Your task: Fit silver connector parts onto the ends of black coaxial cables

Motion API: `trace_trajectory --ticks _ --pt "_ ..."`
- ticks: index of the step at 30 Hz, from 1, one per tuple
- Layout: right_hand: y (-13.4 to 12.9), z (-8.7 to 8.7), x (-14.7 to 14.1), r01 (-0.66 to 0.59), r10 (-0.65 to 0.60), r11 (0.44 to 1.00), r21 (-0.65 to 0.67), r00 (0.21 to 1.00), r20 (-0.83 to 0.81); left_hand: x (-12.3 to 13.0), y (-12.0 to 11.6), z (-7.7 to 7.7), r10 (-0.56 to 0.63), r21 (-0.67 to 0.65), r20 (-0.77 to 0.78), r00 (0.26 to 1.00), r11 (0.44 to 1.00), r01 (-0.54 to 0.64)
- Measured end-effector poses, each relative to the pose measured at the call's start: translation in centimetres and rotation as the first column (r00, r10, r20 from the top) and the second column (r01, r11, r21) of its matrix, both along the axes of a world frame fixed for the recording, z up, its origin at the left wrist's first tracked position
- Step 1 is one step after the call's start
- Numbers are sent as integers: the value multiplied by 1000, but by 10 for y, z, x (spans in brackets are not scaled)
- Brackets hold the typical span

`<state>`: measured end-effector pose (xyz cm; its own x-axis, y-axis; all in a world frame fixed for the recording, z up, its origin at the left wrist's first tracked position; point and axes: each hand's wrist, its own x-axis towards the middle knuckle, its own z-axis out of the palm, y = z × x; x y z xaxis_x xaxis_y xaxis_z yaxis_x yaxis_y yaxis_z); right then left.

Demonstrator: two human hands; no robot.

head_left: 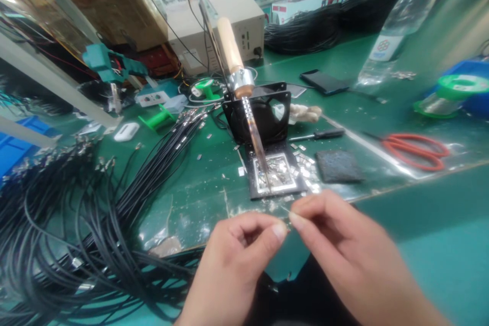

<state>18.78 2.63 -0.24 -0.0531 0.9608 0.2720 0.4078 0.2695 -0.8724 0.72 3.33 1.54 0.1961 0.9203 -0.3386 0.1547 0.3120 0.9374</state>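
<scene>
Both hands are close together at the table's front edge, thumbs and index fingers pinched. My left hand has its fingers closed; what lies between the tips is too small to make out. My right hand pinches a thin pale piece whose end sticks out toward the left. Just beyond the hands, a soldering iron with a wooden handle slants down over a black tray that holds small shiny metal pieces. More metal bits lie beside the tray, next to a dark square pad.
Bundles of black cables cover the left side. A black fan frame stands behind the tray. Red-handled scissors, a screwdriver, a solder spool, a phone and a bottle lie or stand rightward.
</scene>
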Motion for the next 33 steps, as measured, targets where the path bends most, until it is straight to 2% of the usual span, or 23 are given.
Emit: trace_trajectory --ticks 8,16,20,22,26,33 --pt "3 1 -1 -13 13 999 -34 1000 -1 1 0 -3 36 -25 -3 999 999 -36" --pt "0 0 -6 41 -42 999 -33 999 -22 0 -3 -6 58 -17 -14 998 998 -58" --pt "-8 -2 -5 121 -124 988 99 992 30 1 0 -8 104 -25 22 994 994 -103" --pt "-13 -5 -4 121 -133 980 158 989 71 1 1 -9 132 -29 35 991 991 -131" --pt "-17 -11 -6 95 -125 973 211 983 131 2 0 -8 163 -27 46 986 987 -161" --pt "-10 -11 -12 93 -130 958 273 984 122 4 0 -5 176 -33 42 984 984 -174"
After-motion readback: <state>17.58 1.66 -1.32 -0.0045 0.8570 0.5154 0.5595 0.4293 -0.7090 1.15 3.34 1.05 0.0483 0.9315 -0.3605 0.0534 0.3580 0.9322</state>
